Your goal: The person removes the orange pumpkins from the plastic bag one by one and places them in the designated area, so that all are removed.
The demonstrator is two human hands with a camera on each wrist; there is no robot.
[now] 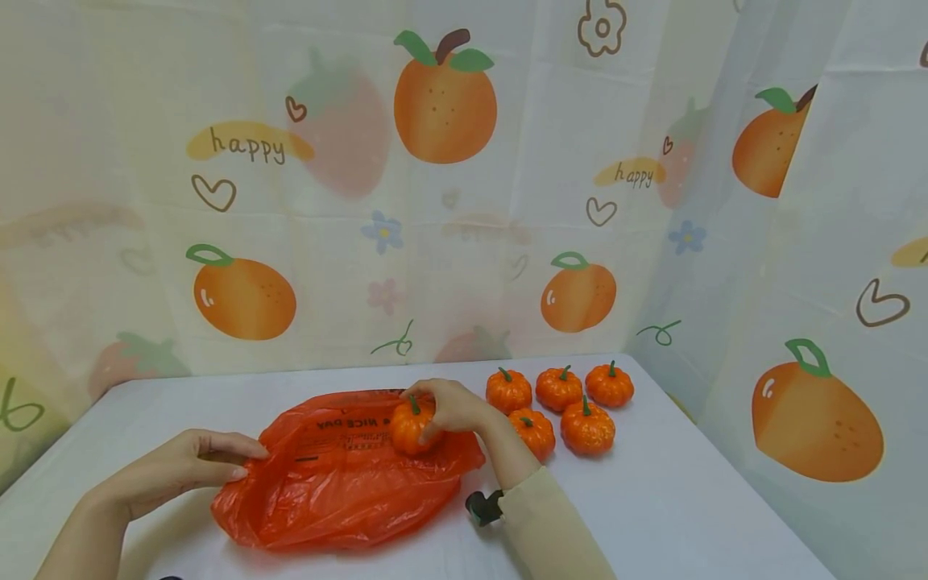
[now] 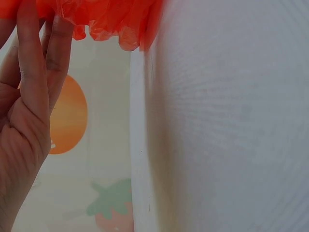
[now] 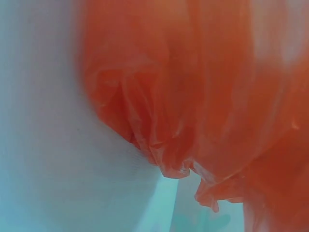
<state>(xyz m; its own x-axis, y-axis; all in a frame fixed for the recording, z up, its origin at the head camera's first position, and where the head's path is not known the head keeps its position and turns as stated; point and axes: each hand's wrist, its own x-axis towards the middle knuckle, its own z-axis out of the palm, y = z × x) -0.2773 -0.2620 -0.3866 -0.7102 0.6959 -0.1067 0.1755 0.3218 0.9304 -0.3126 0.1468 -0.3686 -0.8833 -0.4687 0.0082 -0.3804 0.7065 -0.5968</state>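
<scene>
A red-orange plastic bag (image 1: 341, 499) with dark printing lies spread on the table, its mouth facing up. At its left rim, my left hand (image 1: 181, 467) pinches the plastic between thumb and fingers. The left wrist view shows those fingers (image 2: 34, 63) reaching up to the crumpled edge of the bag (image 2: 104, 21). My right hand (image 1: 455, 407) grips a small orange pumpkin (image 1: 412, 427) with a green stem, over the bag's mouth near the right end. Only folds of the bag (image 3: 169, 111) fill the right wrist view; the hand itself is hidden there.
Several more small pumpkins (image 1: 588, 427) stand grouped on the white table (image 1: 689, 483), right of my right forearm. A curtain (image 1: 507, 217) printed with fruit hangs behind the table and along its right side. A small black object (image 1: 482, 508) shows by the right cuff.
</scene>
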